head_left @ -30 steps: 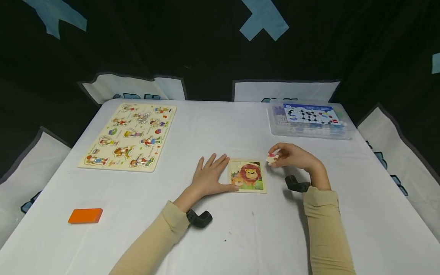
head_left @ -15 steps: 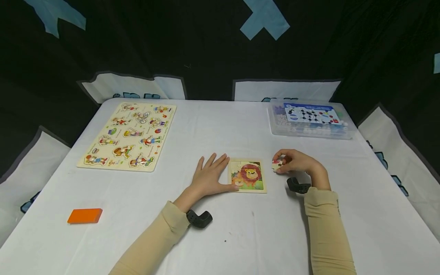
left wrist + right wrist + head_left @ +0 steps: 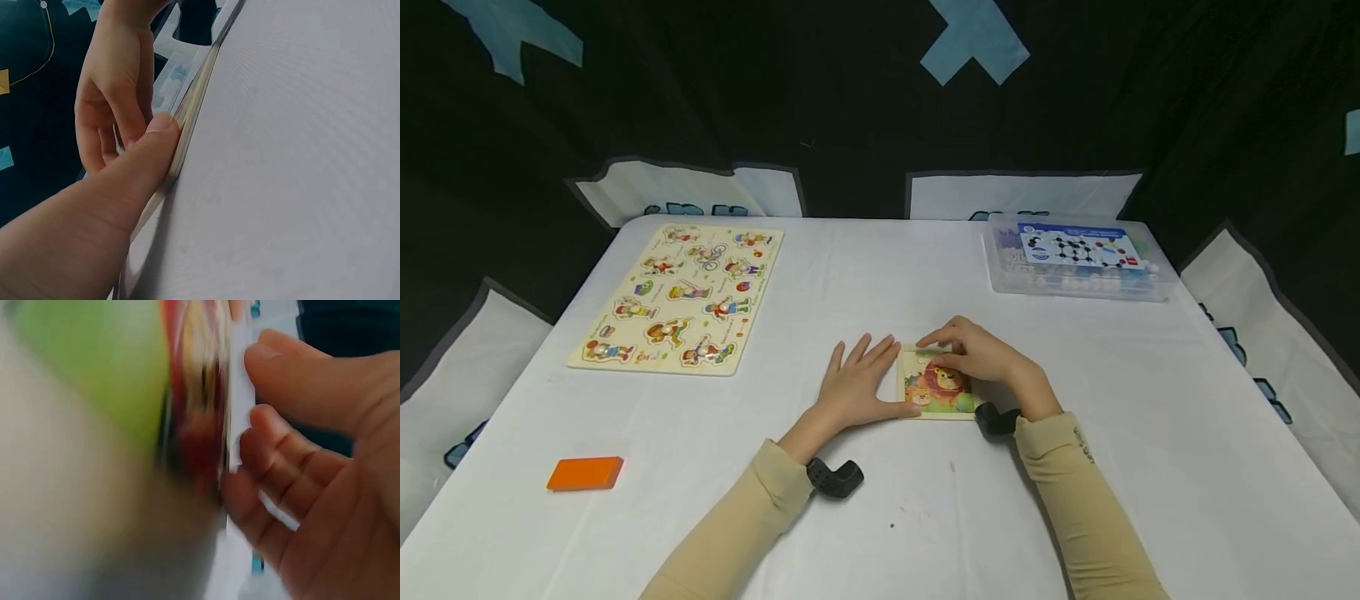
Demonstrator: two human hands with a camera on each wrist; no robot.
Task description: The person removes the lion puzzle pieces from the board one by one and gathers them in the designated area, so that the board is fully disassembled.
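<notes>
A small square wooden jigsaw puzzle (image 3: 947,417) with a lion picture lies flat on the white table. My left hand (image 3: 857,396) rests at its left side with fingers spread, the thumb on the lower left corner of the frame. Over the puzzle's upper part, my right hand (image 3: 981,354) is bent down with thumb and fingers close together. Between those fingers the left wrist view shows a thin pale edge of a puzzle piece (image 3: 117,139); in the head view the hand hides it. The right wrist view is blurred by the near lion picture.
A large peg puzzle board (image 3: 677,300) with figures of children lies at the back left. At the back right stands a clear plastic case (image 3: 1075,283) with a molecule label. An orange block (image 3: 585,473) sits at the front left.
My right hand first drew slightly right and turned the puzzle piece, then moved left over the upper part of the lion puzzle. The left hand has stayed in place.
</notes>
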